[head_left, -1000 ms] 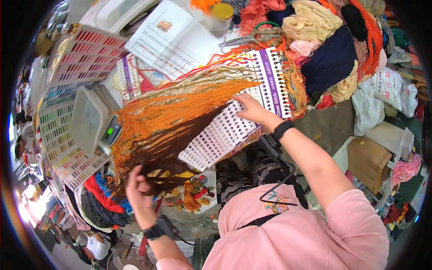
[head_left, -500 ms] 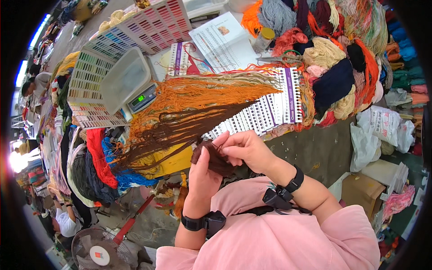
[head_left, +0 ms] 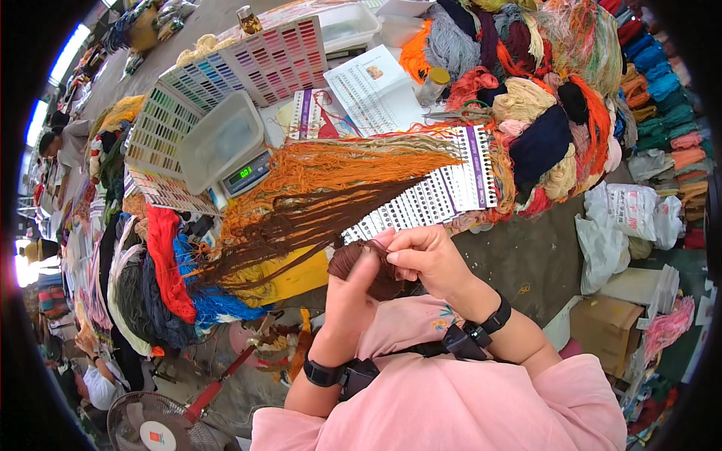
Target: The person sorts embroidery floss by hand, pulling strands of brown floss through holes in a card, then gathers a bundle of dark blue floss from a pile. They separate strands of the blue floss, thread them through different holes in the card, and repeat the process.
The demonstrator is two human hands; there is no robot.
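A bundle of dark brown yarn [head_left: 388,283] is bunched in front of my chest. My left hand [head_left: 352,289] wraps it from the left, thumb raised along its side. Above the bundle, the fingertips of my right hand [head_left: 427,259] are pinched together on a brown strand, close to the left fingers. Just beyond my hands, long brown strands [head_left: 301,225] fan out leftward from white punched cards [head_left: 402,212]. Orange strands [head_left: 323,165] lie behind them, attached to a card with a purple stripe [head_left: 474,161].
A clear plastic tub [head_left: 218,146] rests on a digital scale [head_left: 247,174] beside a folding colour chart [head_left: 177,105]. Scissors [head_left: 462,113], a jar [head_left: 432,86] and printed sheets [head_left: 376,90] lie farther back. Yarn heaps [head_left: 553,143] crowd the right; a fan [head_left: 162,425] stands lower left.
My view has shifted slightly, moving the table in the picture. Both hands stay at the brown yarn; my left thumb has tilted right, nearer the right fingertips.
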